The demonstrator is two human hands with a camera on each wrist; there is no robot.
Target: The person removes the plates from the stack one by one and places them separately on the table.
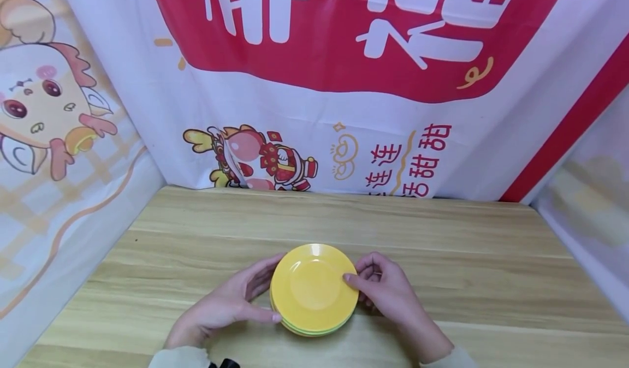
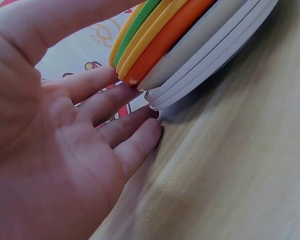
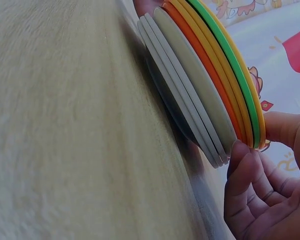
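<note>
A stack of small round plates rests on the wooden table, topped by a yellow plate (image 1: pixel 314 286). In the right wrist view, a green plate (image 3: pixel 229 55) lies beneath it, then more yellow rims, an orange plate (image 3: pixel 210 62), a beige plate (image 3: pixel 197 80) and white plates (image 3: pixel 182 95) at the bottom. My left hand (image 1: pixel 233 300) touches the stack's left side, fingers extended against the rims and thumb at the front-left edge. On the right, my right hand (image 1: pixel 388 286) pinches the upper rims, thumb on the top yellow plate and curled fingers at the edge below.
The wooden table (image 1: pixel 206 220) runs back to a white and red printed cloth (image 1: pixel 334 106). Another printed cloth (image 1: pixel 59 138) hangs along the left side, and a pale cloth (image 1: pixel 589 193) along the right. A small black object (image 1: pixel 229 363) shows by the left sleeve.
</note>
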